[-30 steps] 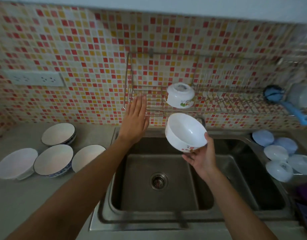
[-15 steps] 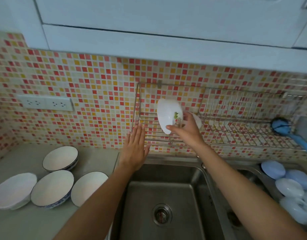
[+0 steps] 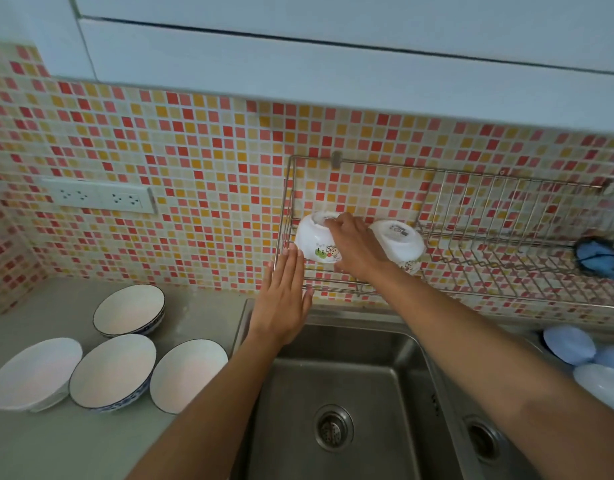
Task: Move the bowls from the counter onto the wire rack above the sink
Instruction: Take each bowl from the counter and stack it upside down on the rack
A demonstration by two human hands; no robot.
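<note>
White cartoon-print bowl (image 3: 314,240) sits upside down at the wire rack's (image 3: 471,271) left end; your right hand (image 3: 354,245) grips its base. A second inverted bowl (image 3: 399,242) sits beside it. Your left hand (image 3: 283,303) is flat, fingers released. Four bowls (image 3: 115,370) wait on the counter (image 3: 73,441).

Desk and wire rack carrying bowls

Four bowls are sitting upright on the grey desk (image 3: 73,441) left of the sink: a blue-rimmed bowl (image 3: 129,309) nearest the tiled wall, and in front of it a row made up of a plain white bowl (image 3: 33,374), a blue-patterned bowl (image 3: 113,370) and a dark-rimmed bowl (image 3: 187,375), each just beside the next. The wire rack (image 3: 506,216) is carrying two white bowls upside down at its left end, a cartoon-printed bowl (image 3: 314,242) and a second inverted bowl (image 3: 400,242).
</note>
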